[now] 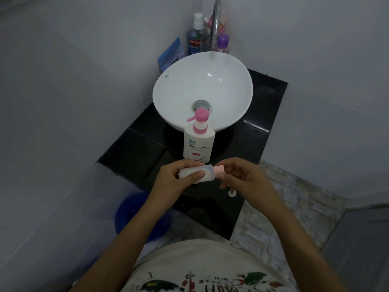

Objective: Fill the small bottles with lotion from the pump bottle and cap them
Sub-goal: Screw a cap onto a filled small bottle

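A white pump bottle (198,144) with a pink pump head stands on the black counter (134,152) in front of the sink. Just below it, my left hand (174,180) grips a small translucent bottle (207,174) lying sideways, white lotion showing inside. My right hand (242,178) pinches the pale pink cap (219,170) at the bottle's right end. A small white stopper-like piece (232,194) lies on the counter under my right hand.
A white bowl sink (202,66) with a chrome tap (215,24) sits behind the pump bottle. Mouthwash (194,39), a purple-capped bottle (223,43) and a blue packet (170,55) crowd the back corner. A blue bucket (132,218) stands on the floor at left.
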The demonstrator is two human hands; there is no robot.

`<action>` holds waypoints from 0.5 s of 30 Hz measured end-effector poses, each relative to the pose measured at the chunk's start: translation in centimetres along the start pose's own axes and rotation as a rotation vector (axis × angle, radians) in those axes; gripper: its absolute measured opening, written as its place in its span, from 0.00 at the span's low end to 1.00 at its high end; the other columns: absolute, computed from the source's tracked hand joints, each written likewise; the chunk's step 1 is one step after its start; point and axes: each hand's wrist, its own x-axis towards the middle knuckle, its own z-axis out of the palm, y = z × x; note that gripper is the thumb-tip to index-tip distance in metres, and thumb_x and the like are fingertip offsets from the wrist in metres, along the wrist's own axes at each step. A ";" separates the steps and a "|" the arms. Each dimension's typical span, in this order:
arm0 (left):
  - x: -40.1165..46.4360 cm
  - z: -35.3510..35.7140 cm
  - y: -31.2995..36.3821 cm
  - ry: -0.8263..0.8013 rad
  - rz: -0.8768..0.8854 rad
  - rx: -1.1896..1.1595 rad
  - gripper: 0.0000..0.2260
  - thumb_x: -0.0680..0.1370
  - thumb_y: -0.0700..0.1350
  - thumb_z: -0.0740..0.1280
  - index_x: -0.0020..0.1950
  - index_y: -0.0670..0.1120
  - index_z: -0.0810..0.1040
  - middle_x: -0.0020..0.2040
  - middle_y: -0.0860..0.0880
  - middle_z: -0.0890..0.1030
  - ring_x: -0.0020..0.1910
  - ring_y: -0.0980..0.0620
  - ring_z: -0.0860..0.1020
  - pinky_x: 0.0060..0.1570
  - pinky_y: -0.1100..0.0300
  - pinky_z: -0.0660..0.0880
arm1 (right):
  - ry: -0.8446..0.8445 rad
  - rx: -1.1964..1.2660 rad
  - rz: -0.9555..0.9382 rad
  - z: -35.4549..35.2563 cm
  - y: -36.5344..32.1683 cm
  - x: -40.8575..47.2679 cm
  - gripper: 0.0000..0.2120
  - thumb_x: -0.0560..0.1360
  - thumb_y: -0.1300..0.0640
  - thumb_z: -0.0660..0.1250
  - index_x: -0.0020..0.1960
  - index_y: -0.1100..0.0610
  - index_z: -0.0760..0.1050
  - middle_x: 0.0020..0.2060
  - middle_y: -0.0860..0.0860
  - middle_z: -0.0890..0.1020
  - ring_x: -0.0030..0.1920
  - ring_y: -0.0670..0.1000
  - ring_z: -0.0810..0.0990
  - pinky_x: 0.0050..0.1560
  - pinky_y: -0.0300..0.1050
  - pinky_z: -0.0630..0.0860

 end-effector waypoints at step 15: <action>0.9 -1.0 -1.9 0.018 0.096 0.222 0.22 0.65 0.47 0.76 0.58 0.54 0.79 0.57 0.56 0.79 0.54 0.66 0.76 0.50 0.76 0.71 | 0.259 -0.233 -0.195 0.5 0.5 0.0 0.11 0.74 0.58 0.67 0.56 0.55 0.78 0.45 0.47 0.81 0.43 0.43 0.80 0.44 0.32 0.76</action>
